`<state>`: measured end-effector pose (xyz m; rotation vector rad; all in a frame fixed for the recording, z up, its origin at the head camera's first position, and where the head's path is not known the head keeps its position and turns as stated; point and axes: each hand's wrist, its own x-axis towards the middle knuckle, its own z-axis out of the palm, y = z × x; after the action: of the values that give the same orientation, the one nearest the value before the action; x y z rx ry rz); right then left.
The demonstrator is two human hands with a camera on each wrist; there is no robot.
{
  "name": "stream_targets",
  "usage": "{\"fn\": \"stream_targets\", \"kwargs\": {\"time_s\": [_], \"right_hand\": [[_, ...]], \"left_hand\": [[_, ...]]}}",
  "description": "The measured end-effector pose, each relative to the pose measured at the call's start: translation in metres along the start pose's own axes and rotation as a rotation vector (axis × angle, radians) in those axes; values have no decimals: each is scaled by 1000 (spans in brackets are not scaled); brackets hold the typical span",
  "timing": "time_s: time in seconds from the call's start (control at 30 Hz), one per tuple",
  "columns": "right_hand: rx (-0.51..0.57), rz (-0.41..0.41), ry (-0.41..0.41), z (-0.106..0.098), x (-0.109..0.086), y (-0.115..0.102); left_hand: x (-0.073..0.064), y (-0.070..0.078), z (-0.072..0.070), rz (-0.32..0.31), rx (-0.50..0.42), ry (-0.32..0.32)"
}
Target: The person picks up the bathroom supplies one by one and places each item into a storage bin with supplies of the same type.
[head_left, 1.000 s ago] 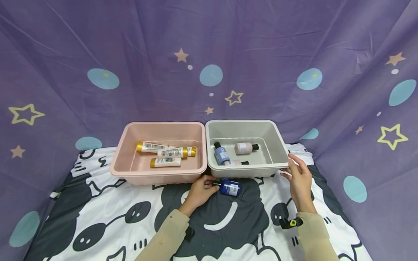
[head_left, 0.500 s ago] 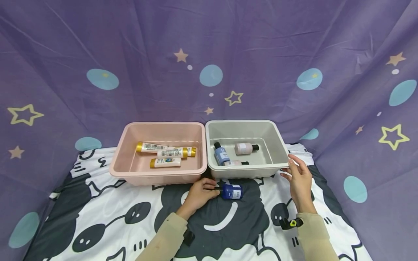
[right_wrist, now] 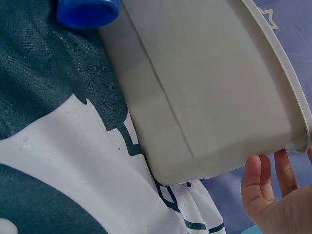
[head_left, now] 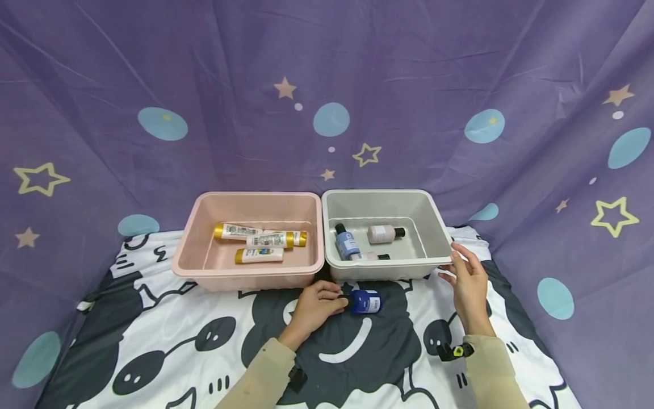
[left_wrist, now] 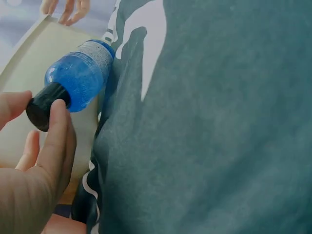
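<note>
My left hand (head_left: 317, 309) pinches the black cap (left_wrist: 45, 106) of a dark blue bottle (head_left: 367, 301) between thumb and fingers. The bottle points rightward on its side, close over the patterned cloth in front of the grey bin (head_left: 380, 269). In the right wrist view only the blue bottle's base end (right_wrist: 88, 13) shows at the top. My right hand (head_left: 467, 284) holds the grey bin's front right corner at the rim, its other fingers below. Inside that bin lie a light blue bottle (head_left: 347, 244) and two pale pink bottles, one pink bottle (head_left: 381, 233) farther back.
A pink bin (head_left: 250, 279) stands against the grey bin's left side. Several white tubes with gold caps, such as the front tube (head_left: 261, 255), lie in it. Behind both bins hangs a purple curtain (head_left: 409, 102). The black-and-white cloth (head_left: 204, 352) covers the surface.
My left hand has shifted slightly right and toward me with the blue bottle, which has turned from slanting to nearly level. My right hand stays at the grey bin's corner.
</note>
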<state>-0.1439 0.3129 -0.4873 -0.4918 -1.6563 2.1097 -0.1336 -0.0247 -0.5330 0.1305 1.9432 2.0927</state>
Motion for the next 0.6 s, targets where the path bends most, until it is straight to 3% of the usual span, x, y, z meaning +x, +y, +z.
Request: {"fn": "stream_targets", "kwargs": {"time_s": [0.2,0.4,0.6], "right_hand": [[1,4,-5,0,0,0],[-1,-1,-9,0,1,0],[4,-1,-7,0,1,1]], "left_hand": [[-8,13,6,-3,-16,4],[-17,29,13,8,-38,-49],[-23,50,18,58,-79,-105]]}}
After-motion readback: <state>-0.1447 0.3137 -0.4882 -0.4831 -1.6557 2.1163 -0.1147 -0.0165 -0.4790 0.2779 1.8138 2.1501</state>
